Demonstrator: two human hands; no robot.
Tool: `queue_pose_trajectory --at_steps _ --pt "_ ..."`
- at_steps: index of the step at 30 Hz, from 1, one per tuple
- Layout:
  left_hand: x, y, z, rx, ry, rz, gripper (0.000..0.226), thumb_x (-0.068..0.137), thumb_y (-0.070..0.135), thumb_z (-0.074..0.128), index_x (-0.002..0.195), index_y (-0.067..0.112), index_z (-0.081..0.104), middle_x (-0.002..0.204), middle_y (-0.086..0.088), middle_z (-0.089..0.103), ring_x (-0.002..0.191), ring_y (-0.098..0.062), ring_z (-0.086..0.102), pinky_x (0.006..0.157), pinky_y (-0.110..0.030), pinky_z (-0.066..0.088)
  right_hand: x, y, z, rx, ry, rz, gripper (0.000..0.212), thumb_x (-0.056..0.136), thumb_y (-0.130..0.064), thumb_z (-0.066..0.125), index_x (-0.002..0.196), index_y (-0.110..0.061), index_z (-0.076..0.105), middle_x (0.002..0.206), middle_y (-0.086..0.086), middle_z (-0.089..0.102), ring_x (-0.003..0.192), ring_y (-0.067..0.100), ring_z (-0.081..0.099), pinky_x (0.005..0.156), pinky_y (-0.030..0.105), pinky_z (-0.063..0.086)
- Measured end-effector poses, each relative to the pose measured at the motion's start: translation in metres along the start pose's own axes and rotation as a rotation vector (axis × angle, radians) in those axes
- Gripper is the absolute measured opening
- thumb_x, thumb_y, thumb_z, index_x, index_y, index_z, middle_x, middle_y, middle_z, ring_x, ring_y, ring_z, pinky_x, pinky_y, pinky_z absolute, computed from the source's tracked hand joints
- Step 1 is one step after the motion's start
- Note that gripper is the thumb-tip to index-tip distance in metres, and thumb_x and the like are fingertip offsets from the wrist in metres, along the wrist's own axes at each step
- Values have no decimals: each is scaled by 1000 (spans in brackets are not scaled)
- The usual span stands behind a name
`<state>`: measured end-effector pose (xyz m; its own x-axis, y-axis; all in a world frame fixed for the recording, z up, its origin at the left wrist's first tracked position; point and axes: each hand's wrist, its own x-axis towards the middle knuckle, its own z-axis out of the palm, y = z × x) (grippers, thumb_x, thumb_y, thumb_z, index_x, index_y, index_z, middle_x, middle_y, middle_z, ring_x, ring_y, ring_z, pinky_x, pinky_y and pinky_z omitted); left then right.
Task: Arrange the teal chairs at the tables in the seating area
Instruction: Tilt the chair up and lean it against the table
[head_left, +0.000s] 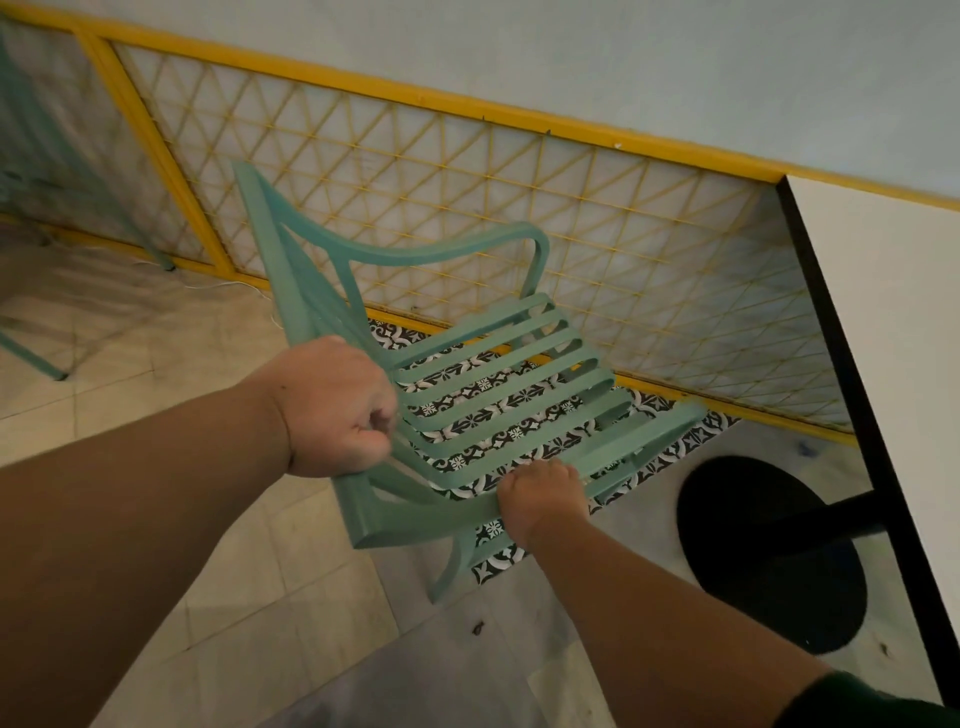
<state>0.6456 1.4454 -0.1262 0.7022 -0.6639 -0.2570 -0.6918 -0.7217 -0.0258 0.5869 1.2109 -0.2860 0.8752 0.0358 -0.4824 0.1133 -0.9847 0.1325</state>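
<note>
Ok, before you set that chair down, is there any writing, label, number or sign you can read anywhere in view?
None: no readable text shows on the teal chair, the white table, the yellow lattice railing or the patterned floor tiles.

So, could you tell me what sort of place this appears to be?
Probably a café or eatery seating area: a white pedestal table, a teal slatted chair gripped by both hands, and a yellow lattice partition over patterned floor tiles.

The slatted chair (498, 374) is teal; the lattice fence (467, 171) yellow; floor tiles (498, 400) at 6 o'clock black-and-white patterned; the worktop (893, 291) white, black-edged.
</note>
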Motion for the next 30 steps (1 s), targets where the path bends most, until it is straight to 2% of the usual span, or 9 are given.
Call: queue_pose_trajectory --at_steps 10,13,15,17,19,20,24,27,30 --pt "-8 -29 -5 132 -144 -34 69 60 53 21 91 29 78 87 6 75 90 -17 65 94 -36 39 -4 -24 -2 61 -2 -21 34 102 -26 42 130 -9 53 129 19 58 129 44 47 118 64 27" --pt "-13 -25 -8 86 -121 -63 76 60 56 19 102 37 79 97 13 74 100 -12 61 96 -35 35 4 -15 9 195 -21 -34 45 105 -38 27 137 -16 51 134 16 55 136 43 41 122 65 12" --pt "-15 -20 -10 107 -154 -143 81 63 60 19 124 41 70 123 14 68 123 -12 51 106 -38 32 10 -3 15 217 -52 -115 63 102 -59 13 140 -26 51 129 12 57 134 37 43 122 67 8" --pt "-14 -8 -9 51 -158 -334 83 72 64 34 151 40 42 161 3 39 152 -23 22 122 -45 20 14 14 17 295 -64 -202 81 87 -84 8 111 -28 61 106 2 61 115 25 53 121 65 14" --pt "-9 13 -5 -145 -133 -633 101 79 64 55 162 26 14 172 -9 -2 157 -35 -5 127 -50 12 16 33 18 405 -29 -212 89 70 -98 4 87 -30 57 90 -6 59 99 16 55 120 56 23" --pt "-8 25 -1 -256 -86 -760 107 80 64 61 163 19 9 171 -12 -10 157 -37 -8 126 -52 15 18 40 20 397 -19 -225 92 64 -100 1 86 -31 57 88 -7 58 96 15 54 117 53 27" --pt "-7 44 14 -411 213 -910 92 89 43 64 161 7 18 170 -16 1 156 -37 6 121 -53 28 26 50 24 339 -26 -229 98 56 -103 -2 91 -34 58 89 -10 56 100 16 54 114 50 29" --pt "-4 38 11 -461 243 -946 79 94 24 60 161 9 20 170 -17 -2 152 -41 15 119 -53 30 28 54 19 322 -67 -192 96 54 -104 2 89 -34 57 91 -8 58 100 19 55 110 51 35" --pt "-2 36 13 -512 277 -1005 82 95 14 57 163 14 11 171 -15 -2 145 -45 30 113 -54 38 32 74 13 238 -105 -83 104 58 -102 10 107 -28 64 113 4 66 121 27 55 118 55 27"
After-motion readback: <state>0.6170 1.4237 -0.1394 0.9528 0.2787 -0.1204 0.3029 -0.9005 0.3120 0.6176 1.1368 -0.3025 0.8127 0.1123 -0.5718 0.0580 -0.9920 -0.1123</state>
